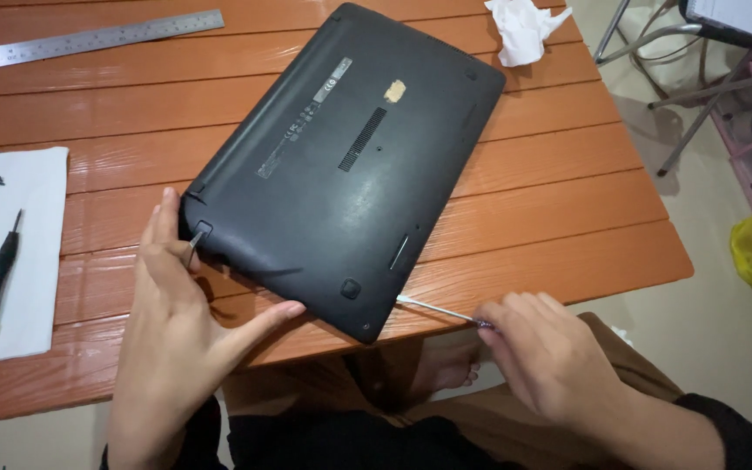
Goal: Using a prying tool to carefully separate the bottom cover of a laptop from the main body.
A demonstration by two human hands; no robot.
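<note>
While the upturned black laptop (pixel 341 165) lies on the orange tabletop (pixel 559 200), left hand (pixel 180 322) spread open steadies its near corner w/ a small tool, right hand (pixel 546 357) pinches a thin screwdriver (pixel 441 311) at the edge seam—prying stage, I'd judge; next needs gentle leverage.

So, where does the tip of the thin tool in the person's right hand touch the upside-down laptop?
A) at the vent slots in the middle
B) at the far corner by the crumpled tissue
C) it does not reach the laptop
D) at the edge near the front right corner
D: the right hand holds a thin tool whose tip meets the laptop at its near edge, beside the corner.
</note>
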